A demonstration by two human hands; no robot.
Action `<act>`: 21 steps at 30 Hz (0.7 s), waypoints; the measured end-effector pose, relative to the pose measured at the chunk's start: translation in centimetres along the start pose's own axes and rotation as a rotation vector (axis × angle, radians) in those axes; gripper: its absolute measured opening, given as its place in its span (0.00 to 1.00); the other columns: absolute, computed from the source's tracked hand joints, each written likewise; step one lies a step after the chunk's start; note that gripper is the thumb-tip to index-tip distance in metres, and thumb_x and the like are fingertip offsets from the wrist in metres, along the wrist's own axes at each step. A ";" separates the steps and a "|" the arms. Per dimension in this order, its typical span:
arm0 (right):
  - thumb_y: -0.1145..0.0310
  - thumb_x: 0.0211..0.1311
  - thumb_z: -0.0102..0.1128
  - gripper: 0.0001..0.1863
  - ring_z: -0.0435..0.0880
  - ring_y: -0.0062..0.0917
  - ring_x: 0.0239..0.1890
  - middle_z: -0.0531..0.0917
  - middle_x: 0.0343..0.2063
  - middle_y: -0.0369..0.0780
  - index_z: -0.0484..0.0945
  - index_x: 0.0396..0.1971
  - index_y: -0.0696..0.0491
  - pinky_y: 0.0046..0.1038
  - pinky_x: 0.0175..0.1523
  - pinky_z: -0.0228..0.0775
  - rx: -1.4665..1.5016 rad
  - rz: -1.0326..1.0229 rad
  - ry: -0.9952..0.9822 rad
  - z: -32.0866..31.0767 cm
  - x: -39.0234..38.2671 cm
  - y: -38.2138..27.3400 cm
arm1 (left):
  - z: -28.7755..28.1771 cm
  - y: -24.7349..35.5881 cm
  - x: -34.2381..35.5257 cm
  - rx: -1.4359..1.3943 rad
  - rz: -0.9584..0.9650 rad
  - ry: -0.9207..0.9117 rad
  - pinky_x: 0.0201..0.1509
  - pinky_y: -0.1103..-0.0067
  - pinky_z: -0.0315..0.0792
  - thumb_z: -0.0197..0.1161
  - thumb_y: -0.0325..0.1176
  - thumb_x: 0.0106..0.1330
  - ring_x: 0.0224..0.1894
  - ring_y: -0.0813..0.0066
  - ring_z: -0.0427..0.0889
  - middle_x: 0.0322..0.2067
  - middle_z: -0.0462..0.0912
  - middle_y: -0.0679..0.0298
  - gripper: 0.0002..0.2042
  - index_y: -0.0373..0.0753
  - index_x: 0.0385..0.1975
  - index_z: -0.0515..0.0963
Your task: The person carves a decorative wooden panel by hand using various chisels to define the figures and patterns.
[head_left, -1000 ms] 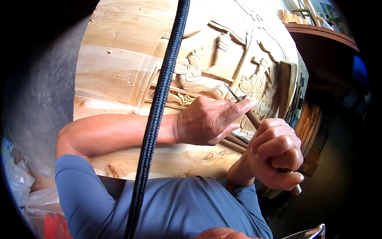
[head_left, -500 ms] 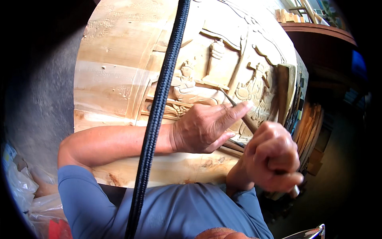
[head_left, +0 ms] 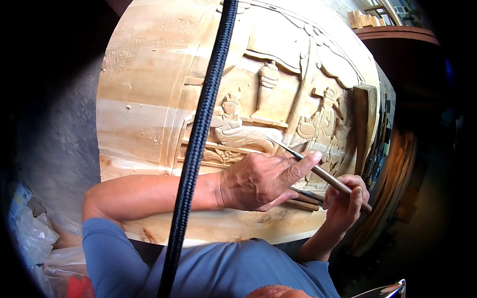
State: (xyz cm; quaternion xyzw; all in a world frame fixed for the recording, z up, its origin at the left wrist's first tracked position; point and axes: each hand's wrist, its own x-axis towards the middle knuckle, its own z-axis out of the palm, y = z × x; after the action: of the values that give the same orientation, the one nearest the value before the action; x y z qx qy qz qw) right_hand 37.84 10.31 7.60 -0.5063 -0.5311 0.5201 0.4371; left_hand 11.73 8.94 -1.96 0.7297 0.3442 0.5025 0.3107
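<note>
A pale wooden panel (head_left: 139, 89) carved in relief with figures and frames fills the middle. My left hand (head_left: 261, 179) is closed on a slim chisel (head_left: 324, 174) near its blade, whose tip meets the carved robe of a reclining figure (head_left: 243, 136). My right hand (head_left: 348, 208) grips the same chisel's handle at lower right, fingers curled. Several more chisels (head_left: 308, 203) lie on the panel beneath my hands. A wooden mallet-like block (head_left: 363, 109) lies at the carving's right edge. A black braided cord (head_left: 203, 114) crosses the view in front, hiding part of the panel.
Dark tools (head_left: 382, 139) line the panel's right side, beside stacked wooden boards (head_left: 397, 184). A red-brown curved edge (head_left: 397, 34) with wood pieces (head_left: 362, 19) is at top right. Plastic bags (head_left: 37, 233) lie at lower left.
My right hand has changed from a raised fist-like grip to lower, more opened curled fingers on the handle's end. My left hand and chisel sit lower in view, as does the panel.
</note>
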 end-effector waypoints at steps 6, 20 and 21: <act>0.59 0.82 0.62 0.23 0.83 0.29 0.20 0.86 0.28 0.49 0.83 0.50 0.69 0.26 0.23 0.74 0.015 0.078 -0.024 -1.7 0.7 2.2 | 0.4 -0.2 0.3 0.107 -0.004 -0.061 0.36 0.71 0.83 0.77 0.31 0.66 0.37 0.64 0.86 0.35 0.81 0.58 0.48 0.23 0.83 0.57; 0.63 0.78 0.65 0.22 0.88 0.30 0.26 0.88 0.33 0.51 0.87 0.50 0.72 0.29 0.29 0.83 0.046 0.132 -0.080 -1.9 2.8 2.1 | -0.2 0.0 0.8 0.116 -0.153 -0.163 0.39 0.71 0.86 0.82 0.31 0.58 0.39 0.59 0.90 0.49 0.88 0.55 0.51 0.33 0.84 0.63; 0.63 0.77 0.65 0.21 0.88 0.30 0.27 0.88 0.33 0.51 0.87 0.50 0.71 0.29 0.29 0.83 0.019 0.127 -0.064 -1.9 2.9 1.8 | -0.2 0.1 0.8 0.115 -0.161 -0.172 0.39 0.70 0.86 0.82 0.31 0.58 0.40 0.58 0.91 0.51 0.88 0.54 0.52 0.34 0.84 0.62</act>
State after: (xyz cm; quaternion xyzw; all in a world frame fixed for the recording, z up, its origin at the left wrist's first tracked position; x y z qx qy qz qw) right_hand 39.54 13.26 5.73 -0.5181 -0.5068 0.5674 0.3909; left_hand 11.73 9.53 -1.43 0.7567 0.4019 0.3910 0.3362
